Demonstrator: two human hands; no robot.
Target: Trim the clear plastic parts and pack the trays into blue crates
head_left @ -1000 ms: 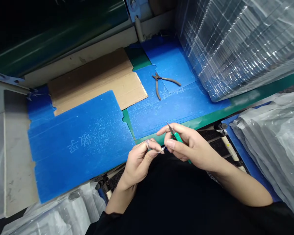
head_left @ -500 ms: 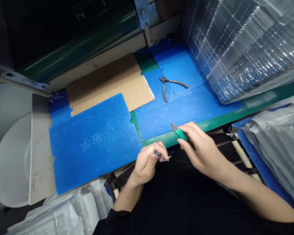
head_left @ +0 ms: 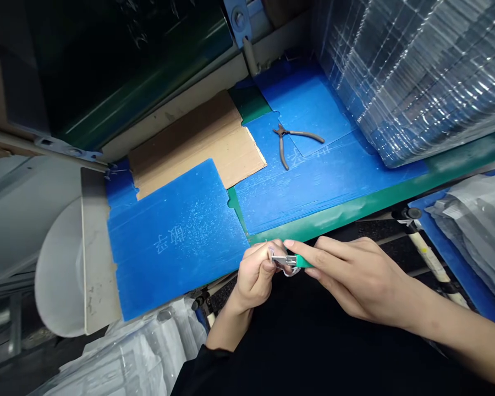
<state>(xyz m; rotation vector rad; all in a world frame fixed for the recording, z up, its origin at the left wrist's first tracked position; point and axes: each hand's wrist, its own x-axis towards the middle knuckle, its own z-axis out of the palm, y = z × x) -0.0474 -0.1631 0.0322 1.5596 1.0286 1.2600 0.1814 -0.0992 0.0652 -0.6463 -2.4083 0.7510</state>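
Note:
In front of my body, my left hand (head_left: 256, 273) is closed on a small clear piece (head_left: 291, 271) that looks like plastic; the fingers hide most of it. My right hand (head_left: 358, 269) grips a green utility knife (head_left: 302, 262). Its metal blade (head_left: 284, 260) points left and lies at the clear piece, close to my left thumb and fingertips. Whether the edge is cutting into the piece, I cannot tell. Both hands are just off the near edge of the bench.
Diagonal cutters (head_left: 286, 137) lie spread on blue sheets (head_left: 280, 203). Left of them are a cardboard piece (head_left: 198, 146) and another blue sheet (head_left: 173, 242). Stacked clear plastic trays (head_left: 429, 82) rise at the right. Wrapped stacks (head_left: 478, 220) stand below the bench edge.
My right hand has brought the knife down and left, turning the blade from pointing up to pointing left at the piece in my left hand. The view has shifted slightly.

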